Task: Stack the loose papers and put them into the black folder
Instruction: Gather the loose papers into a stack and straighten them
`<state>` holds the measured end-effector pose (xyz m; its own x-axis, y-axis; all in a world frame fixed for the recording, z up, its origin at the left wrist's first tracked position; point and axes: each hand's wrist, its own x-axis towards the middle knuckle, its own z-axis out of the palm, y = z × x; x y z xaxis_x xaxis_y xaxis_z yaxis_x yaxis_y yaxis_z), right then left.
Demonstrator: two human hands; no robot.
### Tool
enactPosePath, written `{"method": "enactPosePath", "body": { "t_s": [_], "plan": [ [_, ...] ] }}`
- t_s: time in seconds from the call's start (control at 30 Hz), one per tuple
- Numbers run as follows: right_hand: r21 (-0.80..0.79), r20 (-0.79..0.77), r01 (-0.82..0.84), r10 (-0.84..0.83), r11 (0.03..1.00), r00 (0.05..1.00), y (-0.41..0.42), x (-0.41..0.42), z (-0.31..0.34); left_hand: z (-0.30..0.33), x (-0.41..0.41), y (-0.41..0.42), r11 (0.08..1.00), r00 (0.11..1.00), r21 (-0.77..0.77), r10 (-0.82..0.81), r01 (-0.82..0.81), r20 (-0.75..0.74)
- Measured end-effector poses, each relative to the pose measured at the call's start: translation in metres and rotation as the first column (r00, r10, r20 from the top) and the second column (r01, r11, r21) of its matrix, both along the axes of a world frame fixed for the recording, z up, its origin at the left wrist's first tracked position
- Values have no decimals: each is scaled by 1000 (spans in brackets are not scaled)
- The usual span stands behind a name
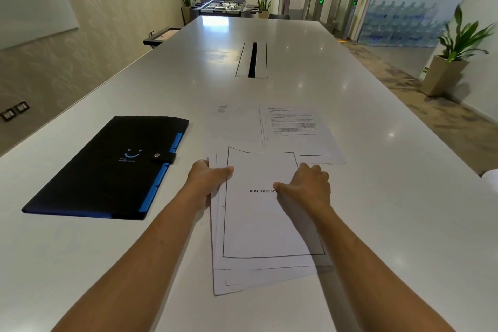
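Note:
A loose stack of white papers [266,226] lies in front of me on the white table; the top sheet has a black border and the word "BIBLIOGRAPHY". My left hand [206,180] grips the stack's left edge, thumb on top. My right hand [307,188] holds the right edge, thumb across the top sheet. The sheets are fanned unevenly at the bottom. Two more printed sheets [293,129] lie flat just beyond the stack. The black folder [107,170], with blue tabs and a snapped strap, lies closed to the left.
The long white table [404,197] stretches ahead, with a cable slot [252,60] in its middle. A white object [491,179] shows at the right edge. Potted plants and a foosball table stand farther off.

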<state>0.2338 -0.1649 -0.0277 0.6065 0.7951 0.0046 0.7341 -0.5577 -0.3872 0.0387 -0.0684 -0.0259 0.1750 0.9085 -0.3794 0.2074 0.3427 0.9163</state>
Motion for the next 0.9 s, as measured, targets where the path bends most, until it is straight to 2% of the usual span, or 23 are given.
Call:
{"method": "enactPosePath", "body": {
  "t_s": [0.1,0.27,0.4,0.47,0.53,0.57,0.6,0.63,0.7,0.8,0.9],
  "plan": [
    [36,-55,-20,22,999,998,2,-5,0,0,6,-5,996,996,47,-77,78,-39],
    [133,-147,-6,26,991,989,3,-2,-5,-5,10,-10,984,994,154,-76,88,-80],
    [273,-448,121,16,954,894,-1,14,-6,-4,5,-8,956,995,277,-82,95,-61],
    [344,-635,165,99,924,766,-4,20,-3,5,4,-6,934,993,338,-115,115,-21],
    [421,-850,228,294,878,437,-7,25,2,17,2,-4,917,987,379,-154,124,49],
    [438,-884,239,366,867,292,-8,28,6,24,1,-3,908,984,401,-164,122,72],
    [450,-886,216,403,866,231,-10,30,11,30,0,-3,897,983,428,-167,116,83],
    [469,-873,174,423,866,242,-11,31,16,37,0,-2,881,981,461,-169,108,93],
    [541,-809,112,479,834,339,-11,33,26,52,-2,-2,851,977,516,-180,97,114],
    [676,-663,90,549,732,509,-7,33,47,80,-2,-4,800,976,596,-179,73,120],
    [794,-523,71,619,604,585,-7,30,76,113,0,-10,690,976,724,-166,15,139]
  ]
}}
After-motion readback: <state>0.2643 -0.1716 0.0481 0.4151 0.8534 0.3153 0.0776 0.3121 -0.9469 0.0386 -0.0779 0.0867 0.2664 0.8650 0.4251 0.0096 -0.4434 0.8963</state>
